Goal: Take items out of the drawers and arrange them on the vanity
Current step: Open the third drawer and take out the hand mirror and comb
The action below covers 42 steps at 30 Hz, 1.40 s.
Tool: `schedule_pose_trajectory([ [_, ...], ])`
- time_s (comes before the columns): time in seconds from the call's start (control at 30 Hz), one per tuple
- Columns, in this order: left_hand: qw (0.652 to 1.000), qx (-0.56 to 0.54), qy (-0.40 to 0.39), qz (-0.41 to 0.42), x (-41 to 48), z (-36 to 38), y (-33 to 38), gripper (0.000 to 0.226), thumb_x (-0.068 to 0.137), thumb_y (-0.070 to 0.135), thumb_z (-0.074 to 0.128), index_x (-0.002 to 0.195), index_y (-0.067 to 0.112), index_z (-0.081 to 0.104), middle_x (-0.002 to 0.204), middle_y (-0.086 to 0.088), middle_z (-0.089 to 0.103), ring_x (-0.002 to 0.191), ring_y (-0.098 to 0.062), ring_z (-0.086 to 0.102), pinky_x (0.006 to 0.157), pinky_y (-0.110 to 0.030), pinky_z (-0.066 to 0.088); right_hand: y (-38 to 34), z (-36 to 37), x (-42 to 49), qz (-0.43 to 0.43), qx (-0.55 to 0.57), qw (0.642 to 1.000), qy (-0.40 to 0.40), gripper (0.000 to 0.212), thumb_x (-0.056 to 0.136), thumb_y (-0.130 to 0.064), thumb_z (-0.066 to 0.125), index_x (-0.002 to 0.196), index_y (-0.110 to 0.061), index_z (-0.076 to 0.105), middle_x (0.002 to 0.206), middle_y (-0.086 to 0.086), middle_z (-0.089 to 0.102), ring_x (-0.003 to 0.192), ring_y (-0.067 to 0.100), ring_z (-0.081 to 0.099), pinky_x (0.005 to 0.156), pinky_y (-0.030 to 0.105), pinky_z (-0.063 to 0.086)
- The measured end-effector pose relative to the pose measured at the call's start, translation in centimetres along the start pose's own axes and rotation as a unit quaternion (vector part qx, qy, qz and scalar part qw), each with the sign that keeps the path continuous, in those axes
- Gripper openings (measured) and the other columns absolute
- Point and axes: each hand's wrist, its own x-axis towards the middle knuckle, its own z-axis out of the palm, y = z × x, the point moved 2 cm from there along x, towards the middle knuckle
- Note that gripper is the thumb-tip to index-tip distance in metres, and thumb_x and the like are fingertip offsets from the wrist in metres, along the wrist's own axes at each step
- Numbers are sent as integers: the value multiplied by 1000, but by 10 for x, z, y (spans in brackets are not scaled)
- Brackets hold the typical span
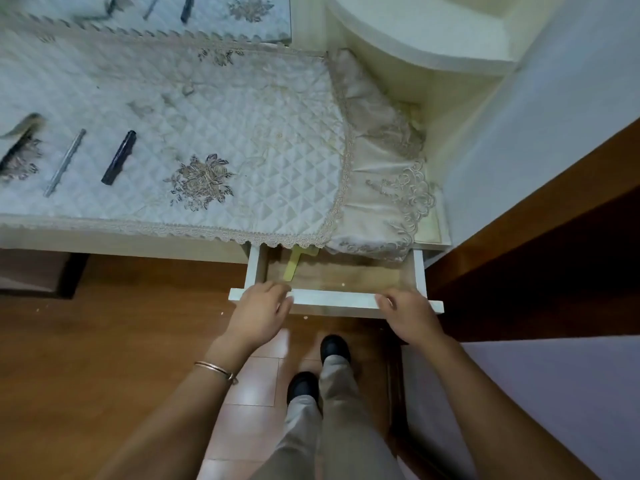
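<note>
A white drawer (334, 301) stands partly pulled out under the vanity's right end. My left hand (258, 311) grips the left part of its front panel and my right hand (412, 315) grips the right part. Inside lies a yellow-green flat handle (292, 266); the rest of that item is hidden under the vanity top. On the quilted white cloth (214, 133) covering the vanity lie a black tube (119, 157), a thin silver stick (65, 162) and a dark comb-like item (15, 150) at the left edge.
A mirror (156, 12) stands at the back and reflects the items. A lace frill (384, 188) drapes over the vanity's right end. A wooden bed frame (536, 237) and mattress lie to the right. My feet (318, 368) stand on the wooden floor below the drawer.
</note>
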Motion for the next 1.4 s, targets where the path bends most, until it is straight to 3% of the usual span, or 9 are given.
schedule_pose_trajectory([
  [0.3,1000,-2,-22,-3,-56,16,-2,25,91,23,37,90,16,61,92,-2,70,87,-26,60,68,-31,35,3,24,-68,37,20,999,16,25,90,-27,48,74,-12,60,86,10,64,84,25,50,72,30,32],
  [0.63,995,28,-87,-42,-90,33,4,26,94,23,36,100,13,59,94,-7,68,88,-28,61,60,-28,36,12,47,-105,61,29,997,-40,42,89,-27,48,51,-23,31,56,-4,38,63,16,44,52,21,26],
  [0.83,981,83,-166,-63,-67,37,14,22,94,21,29,76,13,40,58,2,34,75,-35,55,61,-29,37,10,49,-84,99,3,987,-130,36,89,-33,47,55,-23,40,57,-4,42,57,11,43,56,26,35],
  [0.9,977,54,-184,-91,-55,43,15,26,93,20,32,72,12,44,66,-5,49,77,-35,55,62,-29,37,6,51,-72,111,7,982,-150,34,89,-32,49,56,-24,43,57,-5,43,57,10,42,56,25,34],
  [0.97,977,-11,-168,-128,-39,52,10,22,93,21,36,79,10,50,91,-17,65,88,-37,59,64,-32,40,-1,56,-55,130,79,977,-150,21,89,-26,51,69,-20,56,66,-3,52,66,13,50,60,27,37],
  [1.07,968,-45,-141,-203,-23,66,4,31,92,23,41,114,2,46,117,-23,56,104,-38,56,81,-38,44,-13,65,-22,199,222,948,-113,19,86,-19,58,101,-10,63,97,6,65,93,23,59,79,29,45],
  [1.13,956,-54,-134,-255,-18,74,0,47,93,31,42,127,0,35,127,-23,46,113,-39,50,92,-40,41,-19,69,0,251,271,927,-71,25,83,-20,63,104,-7,65,107,14,68,101,30,61,90,35,48],
  [1.23,942,-64,-131,-303,-10,81,-4,50,90,28,46,127,-2,32,131,-22,39,118,-41,44,98,-42,37,-27,75,32,304,298,903,-54,30,82,-19,65,105,1,64,111,20,67,105,33,61,84,31,46],
  [1.4,946,-81,-115,-291,-3,86,-3,38,87,7,41,123,-5,37,124,-27,48,111,-41,49,92,-42,40,-36,86,62,308,222,924,-44,50,80,-28,66,112,9,57,117,27,61,109,38,59,94,43,48],
])
